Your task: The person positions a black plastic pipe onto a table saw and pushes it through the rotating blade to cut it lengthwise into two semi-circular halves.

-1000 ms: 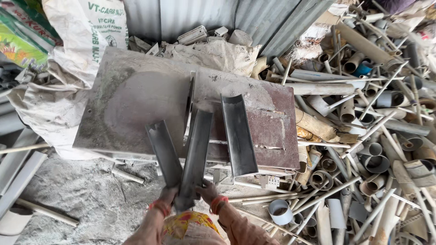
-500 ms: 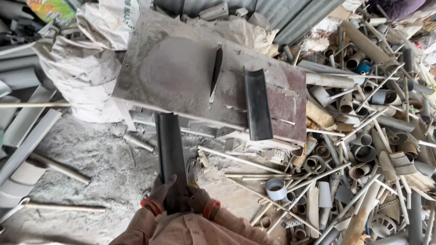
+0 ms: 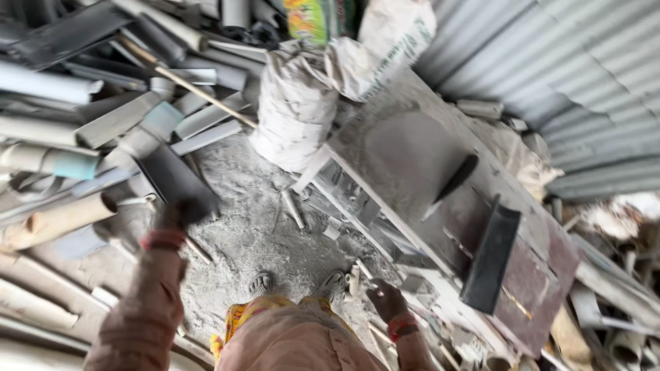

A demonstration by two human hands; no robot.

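Dusty grey ground [image 3: 268,233] fills the middle of a yard packed with scrap. On the left lies a big heap of old pipes [image 3: 75,117], grey and tan, pointing every way. The left hand [image 3: 172,216] reaches out over that heap and grips a dark, flat strip of cut pipe [image 3: 175,180] by its near end; the picture is blurry there, but the fingers look closed around it. Past it stand two dirty white sacks [image 3: 295,103]. Next comes a low, dusty table [image 3: 405,148] with a knife [image 3: 454,182] lying on top and another dark curved pipe piece [image 3: 491,257] beside the knife. The right hand [image 3: 386,299] hangs low near the table's edge, loosely curled and holding nothing. Wavy metal sheets [image 3: 550,82] make the wall on the right.
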